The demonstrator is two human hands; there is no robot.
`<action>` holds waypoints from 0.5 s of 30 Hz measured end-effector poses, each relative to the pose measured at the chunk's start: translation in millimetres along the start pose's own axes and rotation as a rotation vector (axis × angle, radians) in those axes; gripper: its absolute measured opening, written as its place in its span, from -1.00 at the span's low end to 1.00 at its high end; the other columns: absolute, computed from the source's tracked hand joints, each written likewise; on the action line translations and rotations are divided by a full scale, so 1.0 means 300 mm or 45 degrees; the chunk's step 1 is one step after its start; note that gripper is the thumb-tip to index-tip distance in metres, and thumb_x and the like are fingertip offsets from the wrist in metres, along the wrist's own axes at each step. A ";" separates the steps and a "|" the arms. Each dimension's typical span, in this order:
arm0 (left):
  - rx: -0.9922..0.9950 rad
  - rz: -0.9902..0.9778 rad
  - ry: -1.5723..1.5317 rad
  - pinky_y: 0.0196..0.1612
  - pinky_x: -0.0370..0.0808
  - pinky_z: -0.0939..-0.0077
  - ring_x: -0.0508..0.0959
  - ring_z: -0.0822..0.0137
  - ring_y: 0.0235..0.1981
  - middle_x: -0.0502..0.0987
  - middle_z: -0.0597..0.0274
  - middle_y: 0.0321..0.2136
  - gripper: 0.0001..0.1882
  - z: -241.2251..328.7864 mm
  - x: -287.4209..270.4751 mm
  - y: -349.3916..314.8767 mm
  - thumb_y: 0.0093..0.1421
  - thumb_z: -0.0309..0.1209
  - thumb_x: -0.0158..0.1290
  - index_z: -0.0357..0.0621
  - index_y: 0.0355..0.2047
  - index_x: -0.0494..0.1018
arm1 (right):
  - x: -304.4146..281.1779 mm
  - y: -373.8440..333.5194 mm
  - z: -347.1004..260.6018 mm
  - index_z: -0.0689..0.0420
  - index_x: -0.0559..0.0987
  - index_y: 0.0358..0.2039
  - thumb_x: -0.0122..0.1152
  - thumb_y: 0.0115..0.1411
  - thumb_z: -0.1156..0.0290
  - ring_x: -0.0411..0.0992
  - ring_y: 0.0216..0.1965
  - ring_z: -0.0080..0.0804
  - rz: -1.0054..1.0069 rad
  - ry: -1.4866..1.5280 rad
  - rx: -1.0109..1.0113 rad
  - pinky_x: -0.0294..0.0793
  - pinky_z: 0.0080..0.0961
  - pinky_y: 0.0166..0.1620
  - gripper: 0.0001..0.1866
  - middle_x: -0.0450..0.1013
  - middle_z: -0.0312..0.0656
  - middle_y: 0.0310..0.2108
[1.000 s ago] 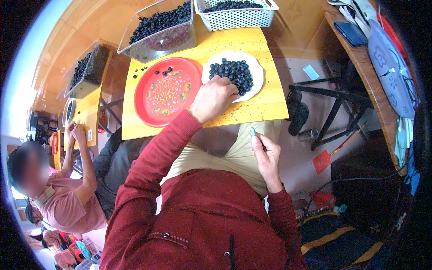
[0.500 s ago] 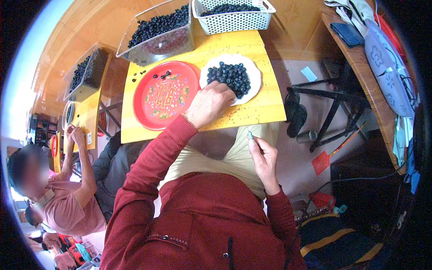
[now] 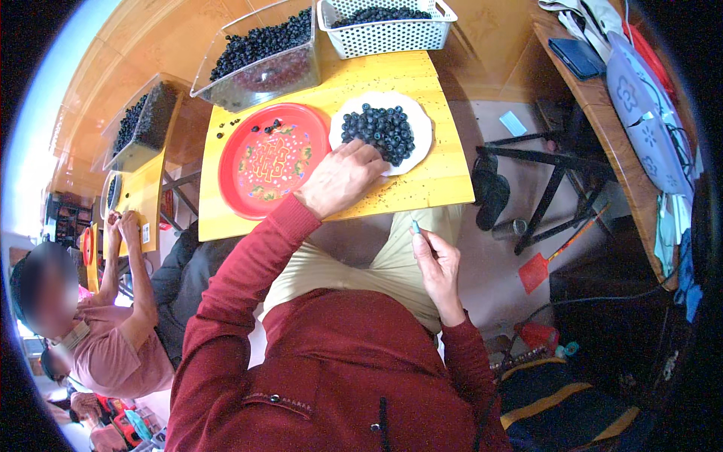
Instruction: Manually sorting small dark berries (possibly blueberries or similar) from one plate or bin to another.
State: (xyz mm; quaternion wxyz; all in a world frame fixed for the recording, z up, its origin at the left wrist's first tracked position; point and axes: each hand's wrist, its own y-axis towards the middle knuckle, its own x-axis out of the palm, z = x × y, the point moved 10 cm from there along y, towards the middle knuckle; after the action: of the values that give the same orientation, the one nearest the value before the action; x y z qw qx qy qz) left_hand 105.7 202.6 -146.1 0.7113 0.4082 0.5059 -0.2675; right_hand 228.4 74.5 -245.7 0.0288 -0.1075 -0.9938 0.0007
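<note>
Dark, round, blueberry-like balls point(image 3: 385, 129) are heaped on a white plate point(image 3: 422, 139) with a wavy rim. At its near left edge is my left hand point(image 3: 340, 177), palm down with the fingers bent together. Its fingertips reach the nearest balls; whatever they pinch is hidden. Left of the plate lies a round red tray point(image 3: 235, 192) with a printed pattern and several dark balls near its far edge. Beyond the table's near edge, over my lap, my right hand point(image 3: 439, 267) pinches a thin small tool point(image 3: 416, 226) with a teal tip, pointing up.
A clear bin point(image 3: 263, 81) and a white perforated basket point(image 3: 388, 41) of dark balls stand at the back of the yellow table point(image 3: 324, 218). Crumbs and several loose balls lie on it. To the left, a person point(image 3: 120, 331) works at another table. A red fly swatter point(image 3: 535, 273) is at right.
The whole view has shifted slightly left. My left hand is still at the plate's near left edge, and my right hand keeps its hold on the small tool.
</note>
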 end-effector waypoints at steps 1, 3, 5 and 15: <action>0.000 0.001 0.000 -0.12 0.50 0.28 0.51 0.18 -0.20 0.52 0.21 -0.31 -0.82 -0.001 -0.002 -0.002 0.22 -0.32 0.07 -0.11 -0.27 0.59 | -0.001 0.000 -0.003 0.31 0.60 -0.05 0.15 0.38 0.26 0.12 -0.60 -0.81 0.002 -0.007 -0.002 0.06 -0.76 -0.54 -0.65 0.28 -0.52 -0.58; 0.048 0.007 0.000 -0.13 0.50 0.28 0.51 0.18 -0.21 0.52 0.21 -0.31 -0.83 0.008 -0.006 -0.005 0.18 -0.37 0.07 -0.12 -0.27 0.58 | -0.001 0.001 -0.008 0.31 0.60 -0.05 0.15 0.38 0.26 0.12 -0.60 -0.82 -0.001 -0.009 -0.007 0.06 -0.76 -0.54 -0.66 0.27 -0.53 -0.58; 0.055 -0.013 0.003 -0.13 0.50 0.28 0.51 0.18 -0.20 0.52 0.21 -0.31 -0.83 0.004 0.006 -0.009 0.15 -0.39 0.07 -0.13 -0.27 0.57 | 0.000 0.001 -0.013 0.31 0.60 -0.05 0.15 0.38 0.26 0.12 -0.60 -0.82 -0.003 -0.013 -0.014 0.06 -0.76 -0.54 -0.66 0.27 -0.53 -0.59; -0.002 0.247 -0.303 -0.21 0.56 0.30 0.57 0.07 -0.32 0.57 0.14 -0.36 -0.84 0.000 -0.065 -0.034 0.05 -0.50 0.18 -0.21 -0.31 0.57 | -0.003 -0.015 0.019 0.31 0.62 -0.07 0.19 0.34 0.32 0.29 -0.45 -0.74 -0.010 -0.014 0.048 0.33 -0.69 -0.37 -0.69 0.45 -0.44 -0.47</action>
State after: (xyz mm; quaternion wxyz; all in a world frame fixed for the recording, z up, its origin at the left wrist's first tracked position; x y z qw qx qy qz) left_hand 90.9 196.6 -131.1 0.7889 0.4202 0.3764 -0.2436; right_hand 228.1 69.9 -251.3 0.0254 -0.1031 -0.9941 0.0198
